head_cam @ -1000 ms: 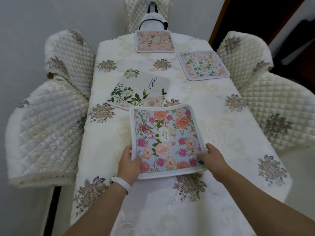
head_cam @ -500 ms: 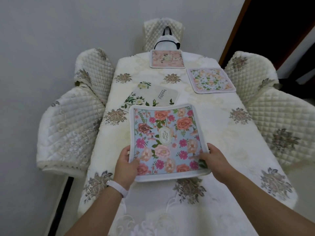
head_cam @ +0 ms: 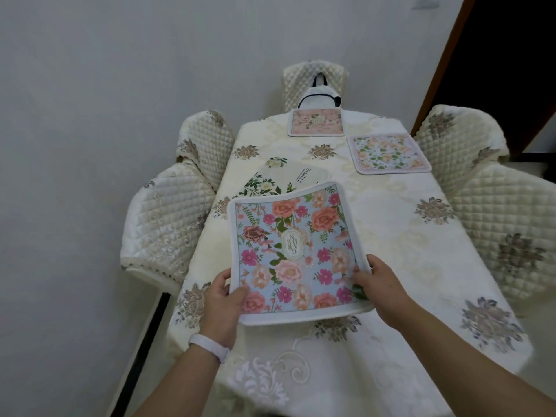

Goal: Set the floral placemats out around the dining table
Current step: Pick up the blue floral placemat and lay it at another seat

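Observation:
I hold a blue floral placemat (head_cam: 293, 251) with a white border above the near half of the dining table (head_cam: 400, 242). My left hand (head_cam: 221, 305) grips its near left corner, thumb on top. My right hand (head_cam: 380, 282) pinches its near right edge. The mat's far edge curls upward. A pink floral placemat (head_cam: 316, 122) lies at the table's far end. A white-and-peach floral placemat (head_cam: 388, 153) lies at the far right. A cream placemat with green leaves (head_cam: 279, 177) lies left of centre, partly hidden behind the held mat.
Quilted cream chairs stand around the table: two on the left (head_cam: 168, 224), two on the right (head_cam: 508, 221), one at the far end (head_cam: 314, 81) with a white bag (head_cam: 319, 96) on it. A grey wall runs along the left. A dark doorway (head_cam: 505, 55) is at the upper right.
The view has pulled back and tilted up, showing more wall. Both hands have kept their grip while the blue mat lifted, its far edge curling more.

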A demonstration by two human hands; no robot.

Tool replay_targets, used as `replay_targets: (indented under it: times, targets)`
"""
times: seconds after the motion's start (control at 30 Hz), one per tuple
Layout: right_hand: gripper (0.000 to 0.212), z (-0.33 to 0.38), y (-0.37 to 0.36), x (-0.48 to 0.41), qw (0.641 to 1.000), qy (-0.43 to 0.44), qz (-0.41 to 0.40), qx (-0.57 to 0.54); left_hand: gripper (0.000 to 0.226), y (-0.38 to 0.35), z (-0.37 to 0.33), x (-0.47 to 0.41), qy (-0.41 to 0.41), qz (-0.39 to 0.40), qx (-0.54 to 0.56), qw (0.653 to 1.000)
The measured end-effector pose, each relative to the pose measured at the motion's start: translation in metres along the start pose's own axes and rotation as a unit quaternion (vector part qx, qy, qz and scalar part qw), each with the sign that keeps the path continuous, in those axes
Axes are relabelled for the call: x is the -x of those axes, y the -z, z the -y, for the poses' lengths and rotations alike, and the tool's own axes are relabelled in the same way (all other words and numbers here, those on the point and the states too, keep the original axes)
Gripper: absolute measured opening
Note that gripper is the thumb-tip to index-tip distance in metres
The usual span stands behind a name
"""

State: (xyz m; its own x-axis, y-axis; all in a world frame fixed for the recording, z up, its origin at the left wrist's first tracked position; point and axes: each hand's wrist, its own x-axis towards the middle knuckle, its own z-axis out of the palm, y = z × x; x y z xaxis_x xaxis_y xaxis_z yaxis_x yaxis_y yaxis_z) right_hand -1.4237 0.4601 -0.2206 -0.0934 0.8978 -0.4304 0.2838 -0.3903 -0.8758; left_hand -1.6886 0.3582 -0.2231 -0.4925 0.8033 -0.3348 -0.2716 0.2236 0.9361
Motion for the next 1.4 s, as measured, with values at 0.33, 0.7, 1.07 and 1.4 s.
replay_targets:
  times: [0.33,0.7,1.07,1.4]
  targets:
    - [0.013,-0.027,0.029,0.059,0.997,0.024,-0.065,-0.019,0.032,-0.024,0.025,0.045,0.028,0.051,-0.026,0.998]
    - [0.015,-0.051,0.057,0.132,0.979,0.009,-0.196,-0.050,0.029,-0.047,0.025,0.053,0.030,0.172,-0.029,0.984]
    - [0.026,-0.097,0.102,0.201,0.946,-0.018,-0.310,-0.090,0.034,-0.101,0.057,0.094,0.060,0.269,-0.059,0.960]
    - [0.016,-0.147,0.197,0.221,0.929,-0.039,-0.345,-0.129,0.029,-0.201,0.090,0.135,0.051,0.310,-0.110,0.943]
